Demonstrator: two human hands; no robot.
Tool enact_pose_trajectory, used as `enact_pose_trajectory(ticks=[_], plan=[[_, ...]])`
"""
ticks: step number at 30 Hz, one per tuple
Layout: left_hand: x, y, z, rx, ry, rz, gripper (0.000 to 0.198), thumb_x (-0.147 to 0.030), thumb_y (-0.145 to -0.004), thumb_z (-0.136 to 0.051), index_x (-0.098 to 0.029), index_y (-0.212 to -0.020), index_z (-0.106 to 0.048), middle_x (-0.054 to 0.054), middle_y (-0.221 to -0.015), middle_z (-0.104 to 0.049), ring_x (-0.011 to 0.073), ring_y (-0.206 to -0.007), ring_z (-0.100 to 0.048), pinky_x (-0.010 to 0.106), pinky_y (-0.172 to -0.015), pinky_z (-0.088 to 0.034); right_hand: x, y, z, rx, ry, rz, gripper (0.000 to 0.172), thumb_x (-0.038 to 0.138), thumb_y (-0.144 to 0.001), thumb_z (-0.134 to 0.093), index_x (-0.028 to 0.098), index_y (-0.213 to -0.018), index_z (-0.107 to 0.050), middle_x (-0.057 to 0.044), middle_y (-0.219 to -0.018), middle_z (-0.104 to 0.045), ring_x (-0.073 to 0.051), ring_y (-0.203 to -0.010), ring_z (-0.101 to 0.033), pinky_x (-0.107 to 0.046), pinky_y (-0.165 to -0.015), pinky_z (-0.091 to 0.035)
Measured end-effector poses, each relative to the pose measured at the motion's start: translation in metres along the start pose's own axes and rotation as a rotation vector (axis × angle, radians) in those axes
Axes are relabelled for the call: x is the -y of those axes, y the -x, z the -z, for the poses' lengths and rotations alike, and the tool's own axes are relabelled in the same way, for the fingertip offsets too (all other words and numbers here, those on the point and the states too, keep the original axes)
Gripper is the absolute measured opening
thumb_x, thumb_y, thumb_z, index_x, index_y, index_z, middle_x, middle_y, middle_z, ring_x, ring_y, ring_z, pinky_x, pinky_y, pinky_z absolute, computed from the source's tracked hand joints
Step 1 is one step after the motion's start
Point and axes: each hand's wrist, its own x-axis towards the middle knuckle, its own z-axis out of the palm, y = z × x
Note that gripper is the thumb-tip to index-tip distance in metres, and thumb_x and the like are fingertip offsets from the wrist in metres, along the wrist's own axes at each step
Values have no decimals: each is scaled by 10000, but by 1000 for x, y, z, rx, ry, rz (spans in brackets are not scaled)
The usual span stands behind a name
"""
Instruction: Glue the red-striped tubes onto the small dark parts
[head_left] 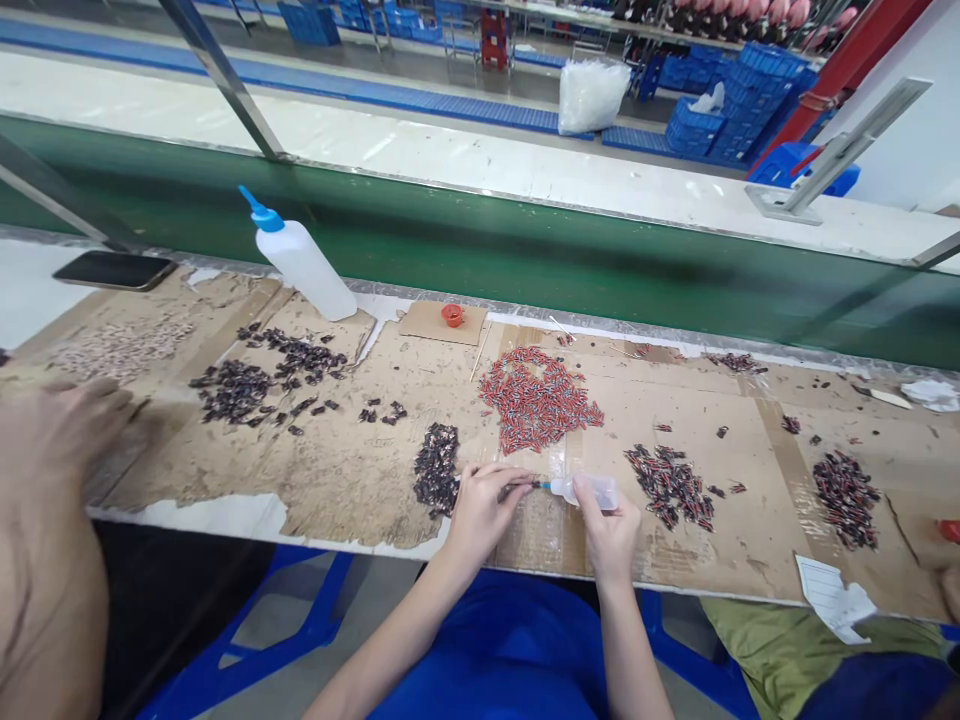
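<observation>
My right hand [613,535] grips a small clear squeeze bottle [598,490], held sideways with its thin blue-green tip pointing left. My left hand [486,508] pinches a small dark part [525,484] between thumb and fingers, close to that tip; whether they touch is too small to tell. Left of my left hand lies a pile of small black parts [436,470]. Beyond my hands is a wide pile of small red-and-silver pieces [536,400]. A pile of joined red and black pieces [671,485] lies right of my right hand.
Cardboard [345,470] covers the bench. A large white bottle with blue nozzle [311,265], a red cup [452,315] and a phone [114,270] stand or lie toward the back. A co-worker's arm [45,500] is at left; another person sits at right. A green belt [480,240] runs behind.
</observation>
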Motion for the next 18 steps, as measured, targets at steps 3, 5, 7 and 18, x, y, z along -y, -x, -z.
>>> enact_pose_trajectory(ticks=[3, 5, 7, 18], plan=[[-2, 0, 0, 0, -7, 5, 81, -220, -813, -677, -251, -845, -744, 25, -863, -777, 205, -854, -699, 370, -834, -445, 0, 0, 0, -47, 1, 10, 336, 467, -679, -704, 139, -612, -691, -48, -558, -679, -173, -504, -591, -277, -503, -498], [-2, 0, 1, 2, -12, 11, 82, -222, -812, -677, -251, -846, -746, 24, -860, -777, 206, -856, -700, 369, -833, -444, -1, 0, 1, -66, -10, 10, 341, 470, -683, -696, 139, -601, -685, -44, -542, -667, -169, -490, -581, -274, -487, -488], [-2, 0, 1, 5, -10, 9, 81, -222, -810, -677, -249, -843, -746, 24, -858, -778, 209, -858, -701, 369, -833, -444, -1, 0, 2, -53, -22, 5, 339, 466, -681, -698, 141, -586, -680, -42, -539, -663, -167, -486, -576, -274, -484, -485], [-6, -1, 2, 2, -1, 60, 87, -171, -780, -707, -243, -816, -738, 23, -857, -777, 226, -865, -702, 401, -839, -407, 1, -1, 1, 15, 13, 4, 314, 432, -676, -695, 152, -546, -637, -17, -505, -620, -151, -475, -542, -262, -478, -461]])
